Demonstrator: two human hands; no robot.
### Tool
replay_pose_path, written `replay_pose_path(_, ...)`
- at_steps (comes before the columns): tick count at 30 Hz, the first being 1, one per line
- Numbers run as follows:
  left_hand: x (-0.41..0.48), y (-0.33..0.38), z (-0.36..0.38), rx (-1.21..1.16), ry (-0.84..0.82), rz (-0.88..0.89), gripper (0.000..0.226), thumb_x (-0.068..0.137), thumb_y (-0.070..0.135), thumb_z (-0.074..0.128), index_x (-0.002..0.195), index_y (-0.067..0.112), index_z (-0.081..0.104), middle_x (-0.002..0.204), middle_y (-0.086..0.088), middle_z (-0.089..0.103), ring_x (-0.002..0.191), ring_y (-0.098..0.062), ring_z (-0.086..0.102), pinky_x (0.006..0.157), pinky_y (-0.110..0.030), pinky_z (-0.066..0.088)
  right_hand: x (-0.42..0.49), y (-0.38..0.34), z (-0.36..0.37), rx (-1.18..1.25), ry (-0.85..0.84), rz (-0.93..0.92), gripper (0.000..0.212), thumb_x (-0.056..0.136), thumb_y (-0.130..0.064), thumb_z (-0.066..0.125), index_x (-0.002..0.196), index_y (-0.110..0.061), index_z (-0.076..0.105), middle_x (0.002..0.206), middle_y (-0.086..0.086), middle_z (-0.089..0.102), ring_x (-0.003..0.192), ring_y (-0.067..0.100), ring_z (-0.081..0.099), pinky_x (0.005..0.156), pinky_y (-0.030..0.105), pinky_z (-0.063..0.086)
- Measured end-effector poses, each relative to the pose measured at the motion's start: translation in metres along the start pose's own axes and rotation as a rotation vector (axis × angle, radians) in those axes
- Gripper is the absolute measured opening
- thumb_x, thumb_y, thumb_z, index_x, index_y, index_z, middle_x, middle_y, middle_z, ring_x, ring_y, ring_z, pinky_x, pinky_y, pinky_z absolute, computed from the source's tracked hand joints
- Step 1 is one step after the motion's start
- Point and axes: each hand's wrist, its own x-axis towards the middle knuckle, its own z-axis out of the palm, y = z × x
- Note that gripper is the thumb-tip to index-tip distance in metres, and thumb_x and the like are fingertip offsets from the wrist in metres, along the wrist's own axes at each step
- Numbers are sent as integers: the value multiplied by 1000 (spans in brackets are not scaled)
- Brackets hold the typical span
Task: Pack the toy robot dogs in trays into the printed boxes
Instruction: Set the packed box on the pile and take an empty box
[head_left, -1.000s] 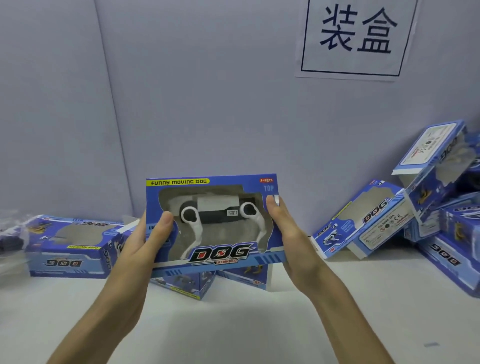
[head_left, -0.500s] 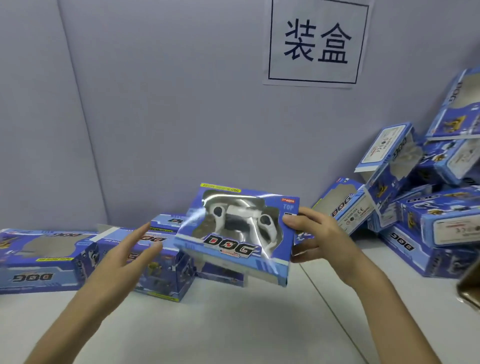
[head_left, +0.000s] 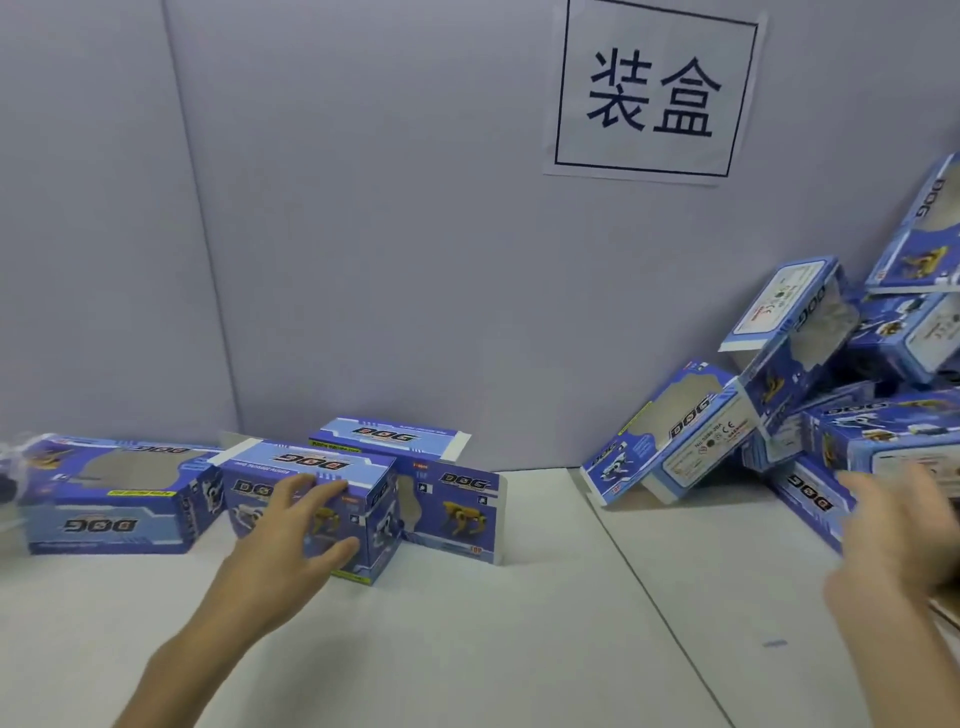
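Although the white table (head_left: 467, 649) and the grey wall (head_left: 363, 260) fill most of the view, the coming move turns on which hand is nearer a box to fill. Beyond the fingertips of the right hand (head_left: 904, 535), a tumbled pile of boxes (head_left: 779, 374) leans against the wall. That hand is smeared by motion just short of the pile's lowest box, and I cannot tell whether its fingers are loose or curled on something.

Three more boxes stand along the wall's foot ahead of the left hand (head_left: 285, 545). The left box (head_left: 114, 499) lies well to the left of its fingers, and the back box (head_left: 452, 499) is to their right and behind. The middle box (head_left: 306, 460) is directly under them. Its long axis runs left to right across the fingers, with a white flap (head_left: 239, 451) loose at its left end.

The fingers (head_left: 317, 491) are straight and spread, tips on the top front edge. The thumb (head_left: 343, 548) sits low on the front face, touching but not yet clamped. By my judgement, the left hand takes this box. No toy dog in a tray shows clearly; a blurred clear-wrapped shape (head_left: 8, 483) sits far to the left.
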Motion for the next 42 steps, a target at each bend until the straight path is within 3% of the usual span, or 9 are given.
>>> replay_pose_path(5,5,-6,0,28,9,1,64,91,44,66,147,35,38,154,9,21,120,-14,52,94,-39,51,-55,21,59,-215,-631,51,20,89,-6,67,96,-25,70,95,5,72,73,5,70,66,22,53)
replay_pose_path(8,7,-8,2,35,-24,-12,68,92,44,65,151,37,32,158,11,15,126,-15,49,97,-40,51,-91,38,88,-592,-1188,116,32,88,-33,73,118,-33,60,112,-7,64,98,9,66,79,29,50)
replay_pose_path(10,7,-9,3,39,-38,-9,70,92,46,64,152,40,28,160,14,10,127,-13,50,99,-40,50,-106,51,104,-764,-1359,161,50,83,-43,77,126,-38,52,117,-13,59,106,8,61,84,27,47)
replay_pose_path(15,6,-12,5,60,-45,-2,76,92,47,63,153,42,19,162,18,2,128,-10,49,99,-38,49,-138,75,131,-1023,-1392,-81,25,98,-38,59,118,-23,62,105,-4,73,67,5,67,56,19,50)
replay_pose_path(20,6,-18,4,69,-23,-14,81,92,45,64,154,41,13,162,22,-8,133,-10,46,95,-34,50,-138,52,135,-811,-1228,-178,20,100,-31,56,97,-16,68,72,-13,70,52,-1,65,44,16,47)
replay_pose_path(26,0,-7,4,114,-25,-30,94,86,59,65,156,39,4,164,18,-12,144,-10,32,101,-32,46,-146,-4,137,-101,-948,304,19,96,-9,55,79,-6,62,57,6,67,48,25,68,44,27,53)
replay_pose_path(28,-3,4,2,60,45,-15,104,76,66,69,156,36,9,165,12,6,144,-14,32,106,-37,44,-151,-17,134,115,-930,485,14,96,-8,55,83,-5,56,64,12,70,59,32,73,50,29,56)
replay_pose_path(34,-15,52,-12,-492,252,102,71,51,74,67,115,52,45,96,24,59,85,5,66,63,-21,54,-181,-33,131,327,-1032,704,8,94,-5,57,86,-6,53,87,28,73,78,36,75,63,31,61)
replay_pose_path(42,-13,50,-22,-811,364,-24,31,74,42,69,89,17,61,78,-4,69,58,-21,71,52,-38,60,-207,-54,123,347,-1326,741,11,93,-11,60,97,-7,50,98,25,74,89,39,74,70,33,61)
